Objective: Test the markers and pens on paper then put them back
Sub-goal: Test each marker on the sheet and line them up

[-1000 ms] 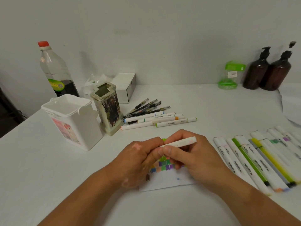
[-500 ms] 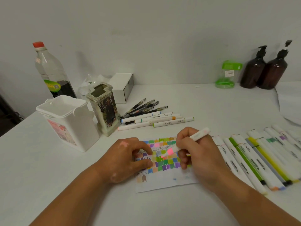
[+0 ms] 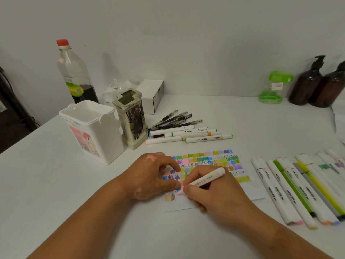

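Observation:
A sheet of paper point(image 3: 249, 192) covered with rows of colour swatches lies on the white table point(image 3: 56, 184). My right hand point(image 3: 214, 195) grips a white marker point(image 3: 207, 178) and its pink tip touches the paper's lower left part. My left hand point(image 3: 151, 176) rests on the paper's left edge, thumb and fingertips pressing it down. To the right lies a row of several white markers point(image 3: 291, 189). Behind the paper lie more markers point(image 3: 188, 135) and several black pens point(image 3: 175, 119).
A white lidded bin point(image 3: 93, 128) and a patterned ceramic holder point(image 3: 130, 116) stand at the left. Behind them are a plastic bottle point(image 3: 74, 71) and a white box point(image 3: 153, 94). A green jar point(image 3: 274, 86) and two brown pump bottles point(image 3: 306, 83) stand by the wall at right.
My hands, joined around the marker a second ago, have separated. The left hand settled on the paper; the right hand brought the pink tip down and toward the paper's lower left.

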Demonstrator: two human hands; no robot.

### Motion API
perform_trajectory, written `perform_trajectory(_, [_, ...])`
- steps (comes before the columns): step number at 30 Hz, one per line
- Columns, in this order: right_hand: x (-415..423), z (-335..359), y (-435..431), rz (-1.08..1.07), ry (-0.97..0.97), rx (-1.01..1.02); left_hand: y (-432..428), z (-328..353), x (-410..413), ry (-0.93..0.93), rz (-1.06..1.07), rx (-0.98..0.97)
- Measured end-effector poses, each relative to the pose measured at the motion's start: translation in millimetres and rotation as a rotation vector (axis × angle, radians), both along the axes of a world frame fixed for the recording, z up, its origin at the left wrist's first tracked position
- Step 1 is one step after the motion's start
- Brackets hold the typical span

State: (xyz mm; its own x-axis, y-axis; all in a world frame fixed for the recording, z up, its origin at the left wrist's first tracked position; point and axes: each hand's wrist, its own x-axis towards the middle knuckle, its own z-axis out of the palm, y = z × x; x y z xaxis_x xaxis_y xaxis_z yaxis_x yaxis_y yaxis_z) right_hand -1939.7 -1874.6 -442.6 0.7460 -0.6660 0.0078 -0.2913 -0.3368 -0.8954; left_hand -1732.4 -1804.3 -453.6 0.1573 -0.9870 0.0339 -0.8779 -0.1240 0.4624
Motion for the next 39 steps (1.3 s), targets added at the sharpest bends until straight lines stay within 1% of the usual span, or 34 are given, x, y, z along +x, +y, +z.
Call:
perform_trajectory(11, [-1.3, -0.4, 0.4, 0.044, 0.057, -0.024, -0.6, 2.1, 0.2, 0.018, -0.003, 0.031])
perform_trajectory(15, [-0.5, 0.0, -0.1, 0.01, 0.033, -0.023, 0.3, 2.0, 1.0, 0.013, -0.011, 0.021])
perform_trajectory(18, [0.2, 0.4, 0.0, 0.03, 0.06, -0.038, 0.2, 1.3, 1.7, 0.018, -0.01, 0.013])
perform_trajectory(21, [0.3, 0.6, -0.4, -0.003, 0.043, -0.04, -0.3, 0.5, 1.9, 0.024, -0.013, 0.015])
perform_trajectory(24, [1.1, 1.3, 0.5, 0.01, 0.073, -0.067, -0.3, 0.4, 2.1, 0.035, -0.012, 0.017])
perform_trajectory(27, [1.1, 2.1, 0.9, -0.028, 0.069, -0.062, -0.2, 1.3, 2.1, 0.037, -0.012, 0.024])
perform_trajectory(39, [2.6, 2.8, 1.4, -0.033, 0.102, -0.091, -1.2, 0.9, 2.1, 0.024, -0.004, 0.031])
